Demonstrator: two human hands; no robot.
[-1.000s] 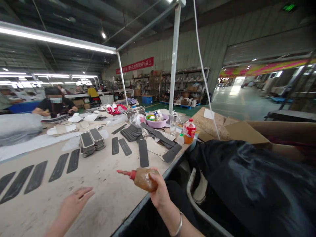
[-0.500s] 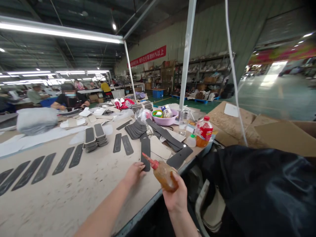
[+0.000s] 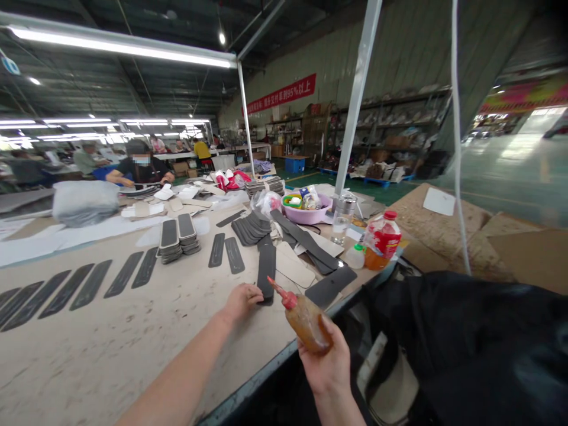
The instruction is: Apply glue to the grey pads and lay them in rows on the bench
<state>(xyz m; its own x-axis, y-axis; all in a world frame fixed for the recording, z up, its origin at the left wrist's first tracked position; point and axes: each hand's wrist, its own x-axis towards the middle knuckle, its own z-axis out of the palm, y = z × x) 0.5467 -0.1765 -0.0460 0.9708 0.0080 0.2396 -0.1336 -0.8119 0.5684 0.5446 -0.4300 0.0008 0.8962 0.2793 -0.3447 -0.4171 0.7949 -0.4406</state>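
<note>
My right hand (image 3: pixel 328 361) is wrapped round a squeeze bottle (image 3: pixel 306 322) of amber-brown liquid. Its red nozzle points up and to the left, close to the near end of a dark grey strip (image 3: pixel 267 269). At that strip's left edge, the fingers of my left hand (image 3: pixel 243 300) are closed on the near end; the fingertips are partly hidden. Just beyond are two separate dark pieces (image 3: pixel 216 250) and a fanned pile of dark pieces (image 3: pixel 251 228). Farther left, a row of dark pieces (image 3: pixel 91 285) with shiny outlines lies flat on the table (image 3: pixel 146 337).
Pale-edged pads (image 3: pixel 169 234) stand stacked beyond the row. On the right are a pink basin (image 3: pixel 306 216), a clear jar (image 3: pixel 342 219), a small green-capped bottle (image 3: pixel 355 256) and a red-labelled bottle (image 3: pixel 382 239). A metal post (image 3: pixel 357 94) rises behind them. Across the table sits another person (image 3: pixel 141 168).
The view has turned slightly left, so things appear farther right. My left hand stays at the strip's near end, and the bottle remains in my right hand with its nozzle close to the strip.
</note>
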